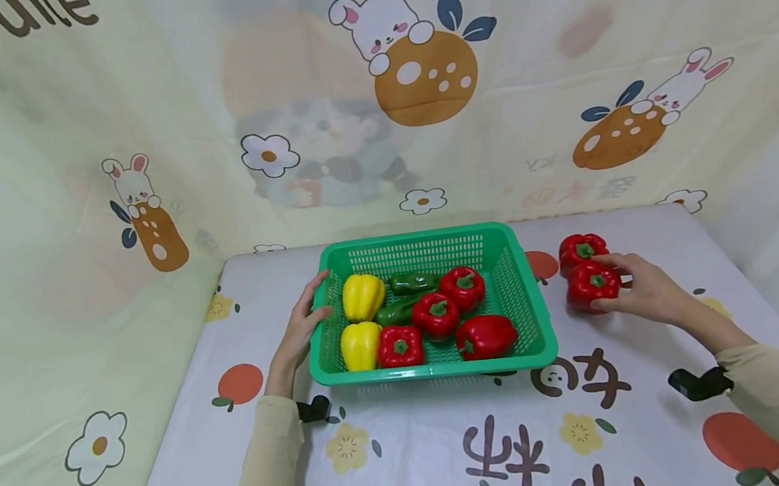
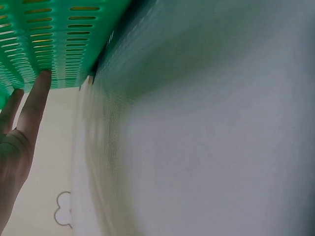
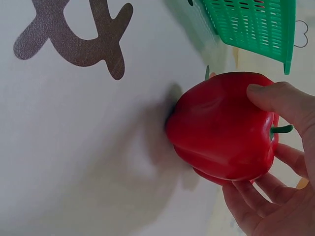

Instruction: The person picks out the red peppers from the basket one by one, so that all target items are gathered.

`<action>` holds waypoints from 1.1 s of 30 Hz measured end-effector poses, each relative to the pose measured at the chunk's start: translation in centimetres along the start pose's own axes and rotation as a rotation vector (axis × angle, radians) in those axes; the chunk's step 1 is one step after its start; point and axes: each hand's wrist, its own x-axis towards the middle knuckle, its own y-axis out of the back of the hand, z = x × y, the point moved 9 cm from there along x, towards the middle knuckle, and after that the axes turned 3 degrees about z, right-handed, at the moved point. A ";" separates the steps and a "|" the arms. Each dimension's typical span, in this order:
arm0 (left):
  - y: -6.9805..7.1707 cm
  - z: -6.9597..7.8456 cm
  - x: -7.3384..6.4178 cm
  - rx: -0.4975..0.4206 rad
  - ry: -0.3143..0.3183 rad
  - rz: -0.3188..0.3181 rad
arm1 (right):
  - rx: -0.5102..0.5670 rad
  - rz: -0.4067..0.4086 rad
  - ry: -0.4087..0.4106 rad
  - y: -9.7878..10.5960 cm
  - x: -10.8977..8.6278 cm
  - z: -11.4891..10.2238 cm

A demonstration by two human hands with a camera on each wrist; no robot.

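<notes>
My right hand (image 1: 644, 291) holds a red bell pepper (image 1: 591, 287), its thumb on one side and the fingers round the other. In the right wrist view this bell pepper (image 3: 221, 128) is close over the cloth, stem toward the palm. Another red bell pepper (image 1: 581, 249) lies just behind it. At the left end of the green plastic basket (image 1: 434, 369), my left hand (image 1: 301, 331) grips the rim, thumb over the edge. The left wrist view has its fingers (image 2: 35, 105) against the slotted outer wall. Inside sit several red bell peppers (image 1: 436, 315).
Also in the basket are two yellow bell peppers (image 1: 363, 297) and two dark green peppers (image 1: 413, 282). A printed white cloth (image 1: 411, 447) covers the table. Behind it hangs a patterned curtain (image 1: 313, 61), which continues along both sides.
</notes>
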 end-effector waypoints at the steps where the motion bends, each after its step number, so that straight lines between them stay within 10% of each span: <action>1: 0.0 0.0 0.0 -0.002 0.001 -0.001 | 0.003 0.000 -0.002 0.0 0.0 0.0; 33: 0.6 -2.4 0.9 -0.015 -0.016 0.021 | 0.124 0.040 -0.031 2.5 0.1 -3.4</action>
